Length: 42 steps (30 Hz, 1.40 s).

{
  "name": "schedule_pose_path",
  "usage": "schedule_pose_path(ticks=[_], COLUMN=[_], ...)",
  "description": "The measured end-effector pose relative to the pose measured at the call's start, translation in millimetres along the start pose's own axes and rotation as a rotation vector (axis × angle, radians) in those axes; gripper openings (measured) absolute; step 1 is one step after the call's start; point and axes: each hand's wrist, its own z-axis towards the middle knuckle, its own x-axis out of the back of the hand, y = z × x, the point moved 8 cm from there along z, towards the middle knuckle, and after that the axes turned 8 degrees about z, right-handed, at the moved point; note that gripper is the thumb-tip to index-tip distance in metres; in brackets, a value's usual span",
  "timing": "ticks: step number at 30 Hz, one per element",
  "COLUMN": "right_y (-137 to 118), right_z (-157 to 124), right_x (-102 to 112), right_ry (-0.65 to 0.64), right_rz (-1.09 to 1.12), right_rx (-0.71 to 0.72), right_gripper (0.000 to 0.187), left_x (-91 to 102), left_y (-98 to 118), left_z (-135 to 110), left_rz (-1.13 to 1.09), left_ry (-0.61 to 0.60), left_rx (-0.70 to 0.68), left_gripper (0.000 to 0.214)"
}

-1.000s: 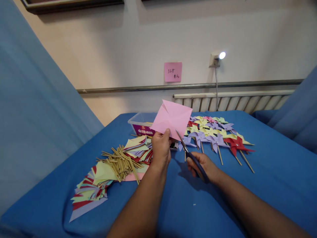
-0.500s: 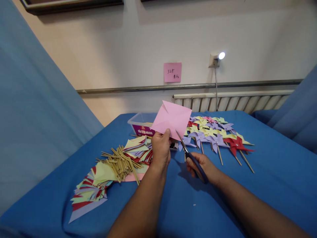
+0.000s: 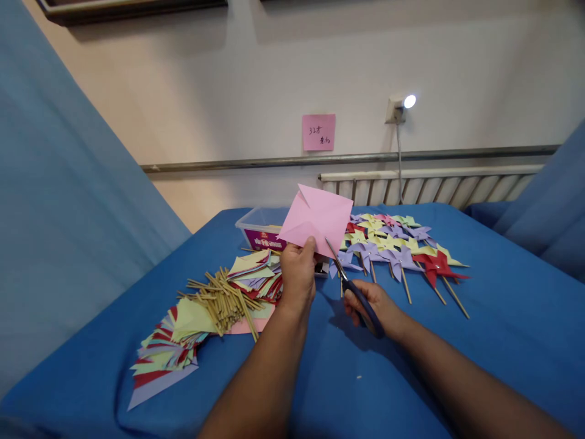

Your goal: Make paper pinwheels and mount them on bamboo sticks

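A square sheet of pink paper [image 3: 320,213] is held up above the table, pinched near its lower edge by my left hand [image 3: 298,265], thumb on the near face. One slit shows at the sheet's upper left corner. My right hand [image 3: 372,305] is closed round the dark blue handles of a pair of scissors [image 3: 350,283]. The scissors' blades lie at the sheet's lower right corner, pointing up and left toward its middle. Whether the blades are fully closed is hard to see.
Left of my hands, bundled wooden sticks [image 3: 223,305] lie among fanned stacks of coloured paper [image 3: 169,347]. A clear plastic box [image 3: 256,219] stands behind. Several finished paper pinwheels [image 3: 397,244] lie at the back right on the blue tablecloth [image 3: 493,292]. A radiator [image 3: 434,186] is behind the table.
Almost nothing differs. The pink paper has tipped very slightly up and left; both hands keep their hold, with the scissors at the same corner.
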Motion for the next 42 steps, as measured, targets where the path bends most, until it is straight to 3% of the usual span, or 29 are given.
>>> schedule_pose_path(ticks=[42], right_y=[4.8], right_z=[0.3], right_x=[5.0], right_ry=[0.025], right_rz=[0.007], right_rx=[-0.005], right_gripper=[0.041], left_x=[-4.8], left_y=[-0.3], left_z=[-1.1], left_rz=[0.033], left_ry=[-0.044], left_rx=[-0.008], left_gripper=[0.028])
